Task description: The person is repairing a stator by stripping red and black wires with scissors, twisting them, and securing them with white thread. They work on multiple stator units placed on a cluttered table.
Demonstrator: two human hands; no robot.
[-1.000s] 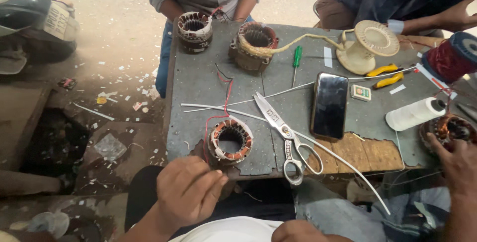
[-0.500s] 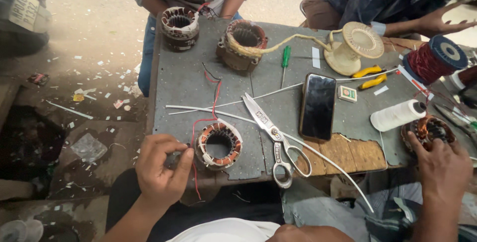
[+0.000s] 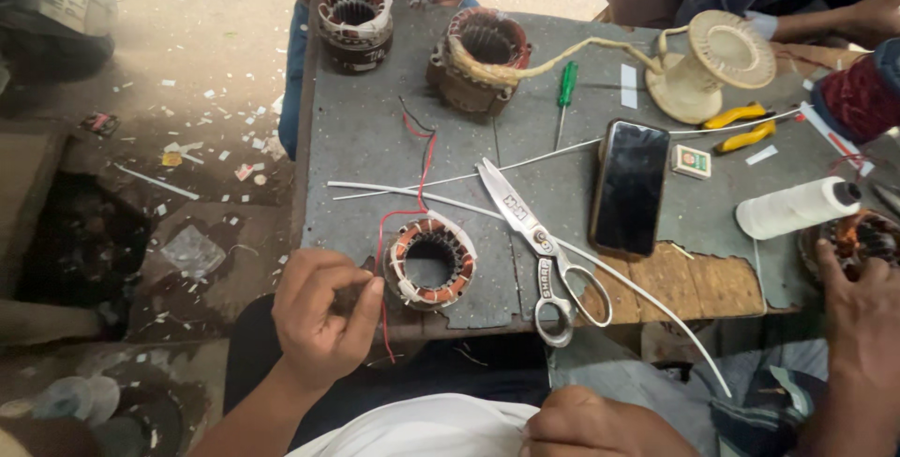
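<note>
A small motor stator [image 3: 431, 261] with copper windings and white insulation sits near the front edge of the grey table [image 3: 366, 148]. A red wire [image 3: 419, 180] runs from it and hangs over the edge. My left hand [image 3: 323, 314] is just left of the stator, fingers pinched on the red wire. My right hand [image 3: 600, 425] is a closed fist at the bottom edge, over my lap, with nothing visible in it.
Large scissors [image 3: 536, 243], a black phone [image 3: 630, 185], a white thread spool [image 3: 797, 209], a green screwdriver [image 3: 565, 88] and two bigger stators [image 3: 354, 13] [image 3: 483, 56] lie on the table. Another person's hand [image 3: 862, 321] holds a stator at right. A pit [image 3: 75, 241] opens at left.
My left hand rose from my lap to the stator's left side and closed on the red wire. The view drew closer to the table.
</note>
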